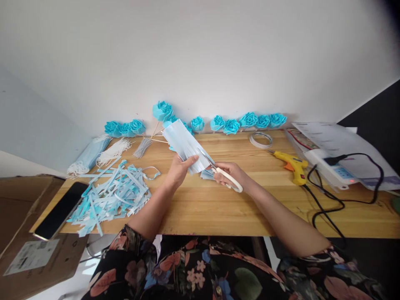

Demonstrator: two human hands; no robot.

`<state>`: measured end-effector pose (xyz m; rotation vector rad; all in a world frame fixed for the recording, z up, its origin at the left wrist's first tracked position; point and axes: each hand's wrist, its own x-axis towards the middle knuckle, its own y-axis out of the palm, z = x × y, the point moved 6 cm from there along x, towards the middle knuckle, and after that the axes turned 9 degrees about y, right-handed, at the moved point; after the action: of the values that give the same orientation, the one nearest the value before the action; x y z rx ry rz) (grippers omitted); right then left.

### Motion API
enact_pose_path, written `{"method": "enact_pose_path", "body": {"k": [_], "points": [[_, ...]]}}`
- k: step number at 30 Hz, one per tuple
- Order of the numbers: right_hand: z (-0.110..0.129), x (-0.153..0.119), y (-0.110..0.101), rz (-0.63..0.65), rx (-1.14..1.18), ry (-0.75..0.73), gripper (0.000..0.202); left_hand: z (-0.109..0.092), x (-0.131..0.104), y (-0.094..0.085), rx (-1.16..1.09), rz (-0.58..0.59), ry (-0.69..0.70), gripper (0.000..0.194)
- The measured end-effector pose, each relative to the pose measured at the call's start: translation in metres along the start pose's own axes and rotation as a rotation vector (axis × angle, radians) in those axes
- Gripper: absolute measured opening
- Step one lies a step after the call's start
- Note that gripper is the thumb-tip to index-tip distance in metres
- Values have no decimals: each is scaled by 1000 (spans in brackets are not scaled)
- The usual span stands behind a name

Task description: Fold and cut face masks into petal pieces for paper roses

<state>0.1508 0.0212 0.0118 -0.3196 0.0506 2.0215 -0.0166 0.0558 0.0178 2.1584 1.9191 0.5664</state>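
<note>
Your floral top is sitting closest, along the bottom. The surface is stretching ahead to the wall; the cardboard box is standing at its left end. Papers are lying at far right, with the power strip resting by them. A heap of cut strips is spreading left of your arms, beside the phone. Blue flowers are lining the wall. Face masks are lying behind the heap. The yellow glue gun is lying right of your hands. Your left hand is pinching the pale blue sheet, thumb on top, above mid-surface. Your right hand is closing round the white-handled scissors, blades meeting the sheet's right edge. The tape roll is lying near the wall; thin grey wires are lying behind the heap.
</note>
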Motion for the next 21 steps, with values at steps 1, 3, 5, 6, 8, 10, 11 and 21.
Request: {"method": "enact_pose_path", "body": {"k": [1,3,5,6,8,10,11,21], "points": [[0,0,0,-5,-2,2,58,0,0,1,-3,3,2,44],[-2,0,0,-9,-8,4,57,-2,0,2,-8,6,2,46],[-5,1,-1,-12,-12,13,57,-3,0,4,-10,3,-2,48],[-7,2,-1,-15,-12,19,58,-4,0,4,-11,1,-6,48],[-10,3,-2,-23,-10,31,58,-4,-1,5,-13,1,-19,48],[-12,4,-3,-26,-6,32,57,-4,-1,4,-11,-1,-24,46],[-12,4,-3,-23,-6,31,57,-4,-2,4,-9,-2,-23,45],[-7,2,-2,-54,9,52,58,0,0,0,-27,-40,-21,45]]}}
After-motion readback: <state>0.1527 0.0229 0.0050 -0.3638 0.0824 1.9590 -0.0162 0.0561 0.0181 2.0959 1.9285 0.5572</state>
